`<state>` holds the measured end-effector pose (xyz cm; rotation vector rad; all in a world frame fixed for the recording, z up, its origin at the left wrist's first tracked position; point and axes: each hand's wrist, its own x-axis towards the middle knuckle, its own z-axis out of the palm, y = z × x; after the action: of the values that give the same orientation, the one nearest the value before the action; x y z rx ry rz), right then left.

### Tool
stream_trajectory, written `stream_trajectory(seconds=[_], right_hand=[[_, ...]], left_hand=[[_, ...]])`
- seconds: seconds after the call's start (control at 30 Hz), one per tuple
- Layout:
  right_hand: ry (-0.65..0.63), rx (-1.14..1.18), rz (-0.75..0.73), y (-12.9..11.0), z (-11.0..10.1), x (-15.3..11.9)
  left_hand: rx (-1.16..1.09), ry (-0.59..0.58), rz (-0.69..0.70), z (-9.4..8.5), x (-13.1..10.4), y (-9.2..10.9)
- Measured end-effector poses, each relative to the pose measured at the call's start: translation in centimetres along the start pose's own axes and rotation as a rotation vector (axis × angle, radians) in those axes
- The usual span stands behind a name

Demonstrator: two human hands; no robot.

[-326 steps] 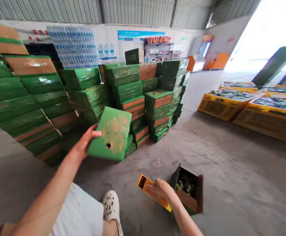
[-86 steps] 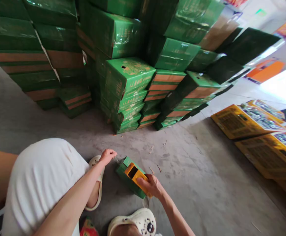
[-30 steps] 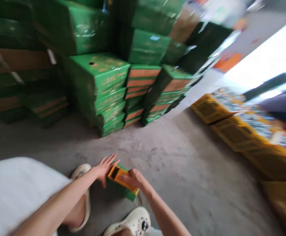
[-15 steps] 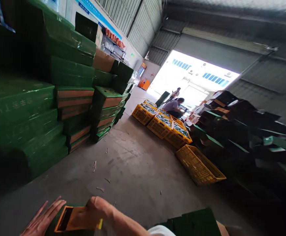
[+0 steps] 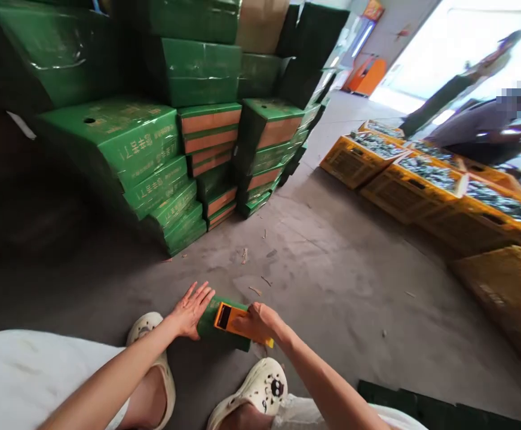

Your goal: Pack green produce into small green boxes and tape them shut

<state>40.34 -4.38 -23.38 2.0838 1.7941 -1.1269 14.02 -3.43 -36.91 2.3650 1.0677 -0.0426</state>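
Observation:
Between my feet is a small green box (image 5: 224, 343), low over the floor. My left hand (image 5: 193, 310) presses against its left end with fingers spread and outstretched. My right hand (image 5: 260, 322) is closed around an orange flat, oblong tool (image 5: 231, 316) with a dark panel at one end and a yellow tip at the other. The tool lies along the top of the green box; its exact kind cannot be made out. The fingers of my right hand partly cover it.
Stacked green cartons (image 5: 144, 143) rise at the left. Yellow crates (image 5: 390, 197) filled with small items stand at the right, near two people. Another yellow crate (image 5: 502, 292) is at the right edge. Paper scraps (image 5: 244, 255) litter the floor. My pale clogs (image 5: 260, 385) flank the box.
The view has tilted down and turned left, bringing both hands, the box and my feet more fully into sight. My right hand keeps its grip on the orange tool.

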Motion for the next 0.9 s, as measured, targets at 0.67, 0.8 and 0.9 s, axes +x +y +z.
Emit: stream_trajectory(seconds=[0.67, 0.8, 0.9], right_hand=[[-0.062, -0.169, 0.071, 5.9, -1.9, -1.8], [-0.058, -0.226, 0.085, 5.8, -1.6, -1.6], [-0.071, -0.258, 0.078, 5.6, -1.5, -1.3]], left_hand=[[-0.025, 0.101, 0.037, 1.6, 1.1, 1.6], [0.027, 0.049, 0.012, 1.7, 1.8, 2.4], [0.079, -0.013, -0.031, 2.2, 3.1, 4.9]])
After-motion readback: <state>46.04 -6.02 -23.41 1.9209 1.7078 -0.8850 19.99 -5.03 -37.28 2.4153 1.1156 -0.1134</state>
